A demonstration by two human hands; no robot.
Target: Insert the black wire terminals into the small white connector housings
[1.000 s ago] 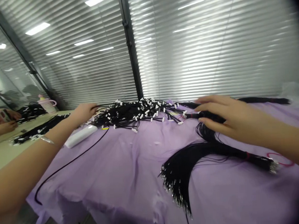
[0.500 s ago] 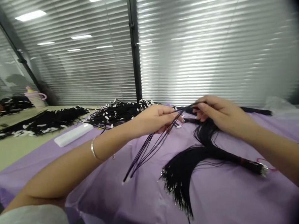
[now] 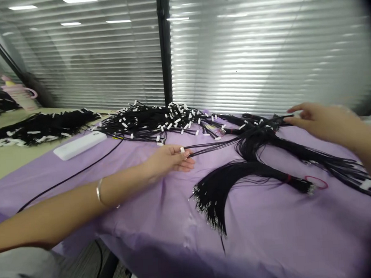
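Apparently plenty remains: a loose heap of white-tagged black cords (image 3: 146, 121) lies behind; one long black bundle (image 3: 237, 169) is already red-tied. Over the purple cloth (image 3: 165, 211), my left hand (image 3: 169, 159) pinches slim black strands (image 3: 215, 145); my right hand (image 3: 321, 120) (gripping or not, I can't tell) is rightward.

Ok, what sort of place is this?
Likely an indoor workroom, perhaps a small workshop: a heap of white-tabbed black cords, a tied black bundle on the purple cloth, and slatted blinds behind.
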